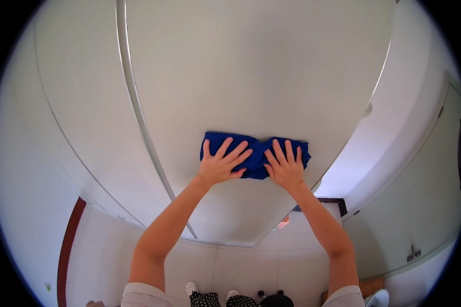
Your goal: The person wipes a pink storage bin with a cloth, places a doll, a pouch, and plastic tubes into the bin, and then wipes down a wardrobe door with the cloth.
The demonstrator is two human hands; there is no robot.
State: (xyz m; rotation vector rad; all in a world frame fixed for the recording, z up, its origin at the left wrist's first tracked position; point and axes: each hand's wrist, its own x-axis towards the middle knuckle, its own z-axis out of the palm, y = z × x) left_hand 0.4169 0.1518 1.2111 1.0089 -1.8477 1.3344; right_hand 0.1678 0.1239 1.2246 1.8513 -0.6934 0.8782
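Note:
A folded blue cloth (261, 148) lies flat against a pale, upright door panel (271, 77), which looks like part of a wardrobe. My left hand (223, 161) presses on the cloth's left half with its fingers spread. On the right half, my right hand (286, 165) is also laid flat, fingers apart. Both palms push the cloth to the panel rather than gripping it. Between the hands the cloth is pinched into a narrow fold.
A metal edge strip (133, 87) runs down the panel's left side. To the right stands a pale door (410, 194) with a handle (413, 254). Below are the tiled floor (241, 261), a white shoe (191, 288) and a black round object (276, 300) with casters nearby.

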